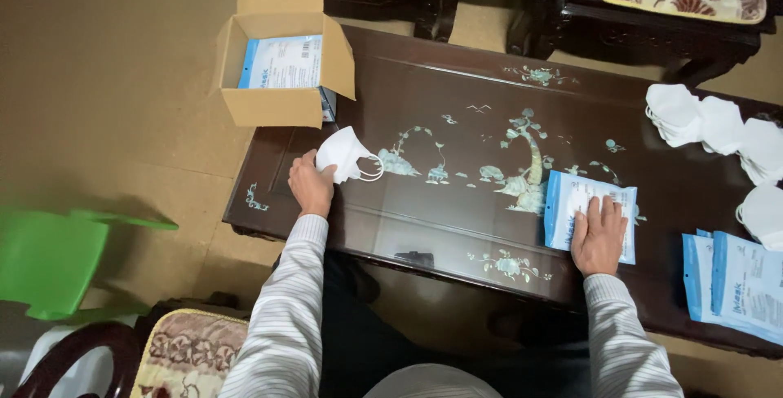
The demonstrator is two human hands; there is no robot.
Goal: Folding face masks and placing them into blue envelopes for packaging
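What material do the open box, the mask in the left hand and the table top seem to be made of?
Box: brown cardboard, matte, with raw folded flaps.
Mask held by the left hand: soft white fabric, probably non-woven; it creases and has thin ear loops.
Table: dark wood, glossy lacquer or glass top judging by reflections, with pale shimmering inlay, possibly shell.
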